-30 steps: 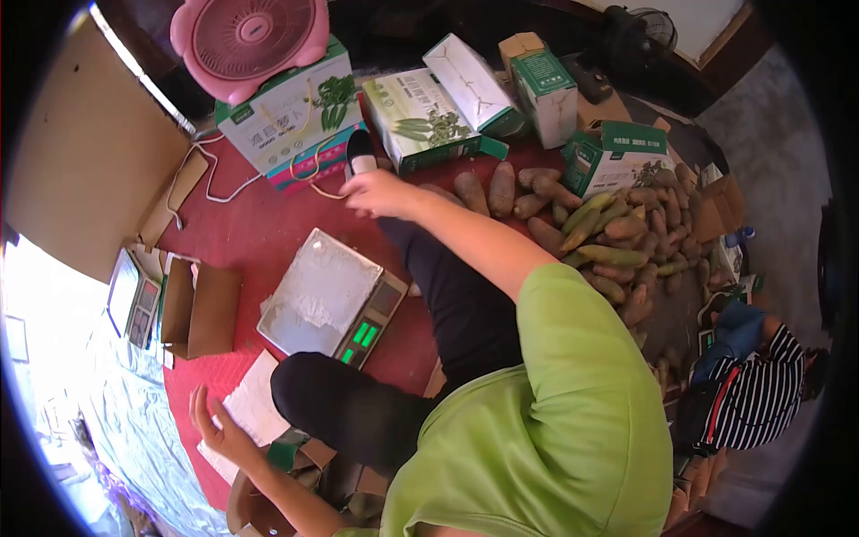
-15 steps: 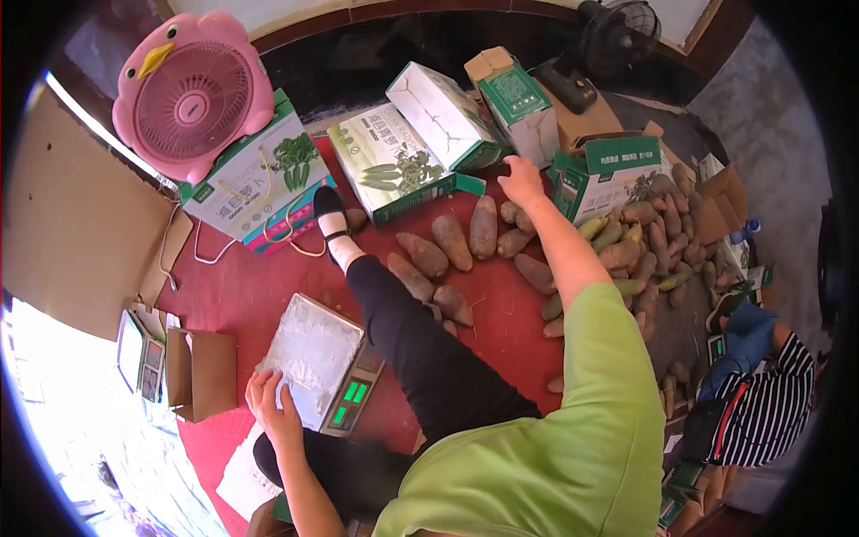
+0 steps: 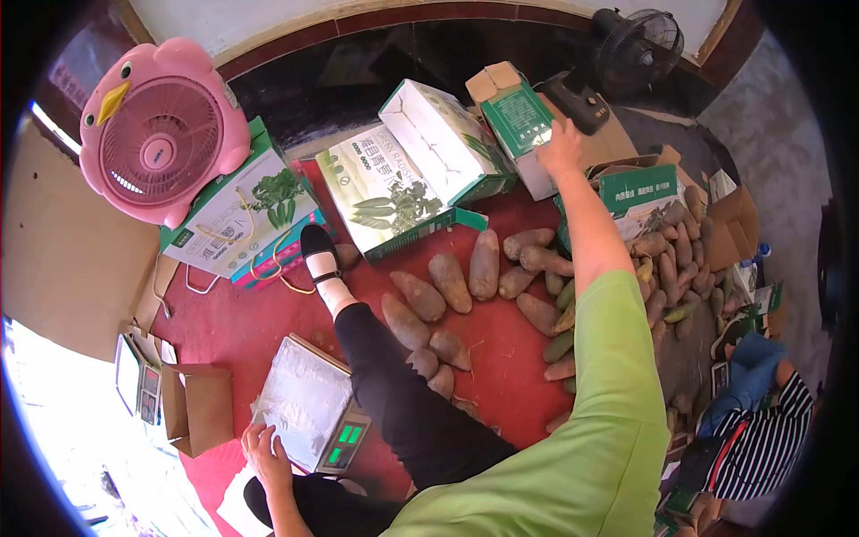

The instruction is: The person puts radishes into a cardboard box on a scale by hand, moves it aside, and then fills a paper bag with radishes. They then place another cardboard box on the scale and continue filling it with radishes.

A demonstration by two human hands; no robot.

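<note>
My right hand [image 3: 561, 150] reaches to the back, its bent fingers on the right edge of an upright green-and-white carton [image 3: 514, 125]. To the left of that carton, an open white carton [image 3: 438, 139] leans on a printed radish carton [image 3: 380, 192]. Beneath my right forearm, another green-and-white carton [image 3: 640, 190] is partly hidden. My left hand [image 3: 266, 455] hangs open, fingers loosely curved and thumb apart, at the near left edge of a digital scale [image 3: 304, 385] with green lit digits. The scale's plate is bare.
Soil-covered root vegetables [image 3: 449, 282] lie on the red floor, with a large pile [image 3: 671, 259] at right. A pink fan [image 3: 165, 143] stands on a carton at left. Also around are a small brown box [image 3: 201, 407], a black fan [image 3: 640, 49] and a person in stripes [image 3: 761, 438].
My right hand has moved right and back, from beside the white carton to the upright carton's edge. The carton under my forearm has shifted right. My left hand stays by the scale.
</note>
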